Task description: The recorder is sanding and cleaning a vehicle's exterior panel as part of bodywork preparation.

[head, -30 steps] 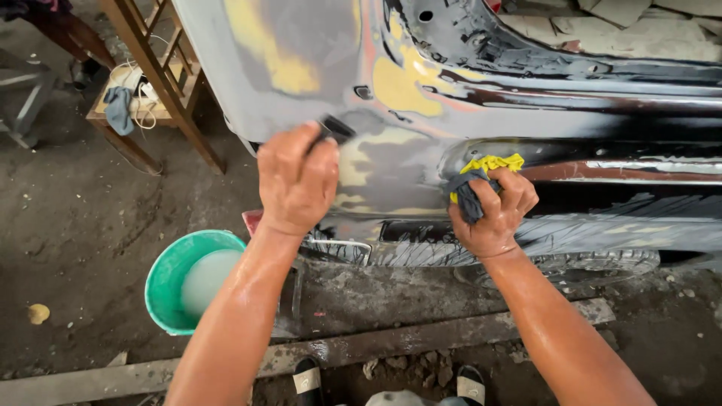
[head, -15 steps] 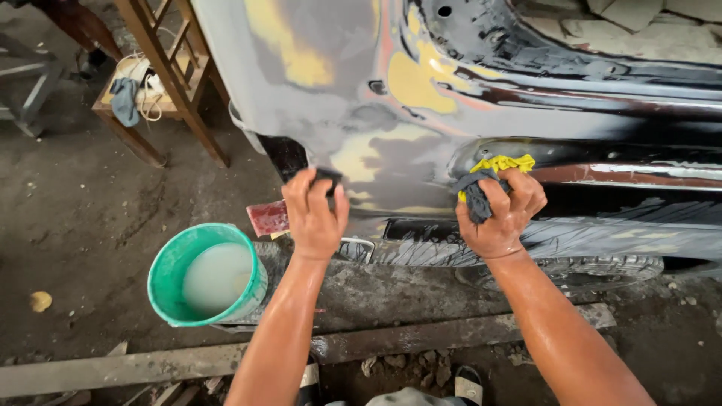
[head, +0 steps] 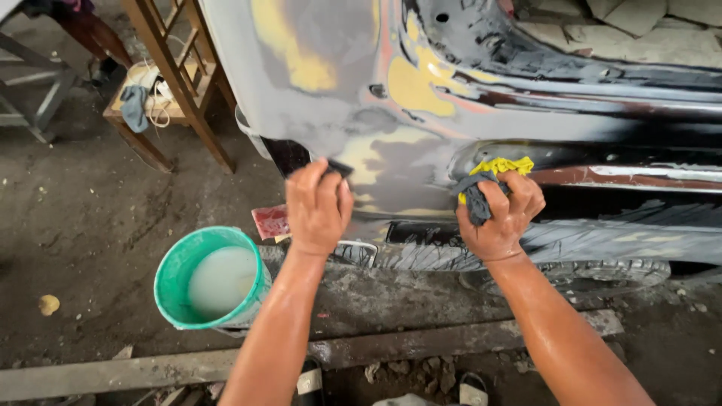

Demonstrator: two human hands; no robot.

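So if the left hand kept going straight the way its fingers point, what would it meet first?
The left hand points up the car panel and already presses a dark pad against it. Going on, it would likely just slide over the grey and yellow patches; nothing else shows in the way.

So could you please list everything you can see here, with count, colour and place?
Car body panel: one, grey with yellow filler patches, upper frame.
Sanding pad: one, dark, under left hand's fingers on the panel.
Cloth: one, yellow and grey, bunched in right hand.
Bucket: one, green, milky water inside, on ground at left.
Tyre: one, black, lower right.
Wooden stool: one, brown, upper left.
Left hand: pressing the pad.
Right hand: gripping the cloth.
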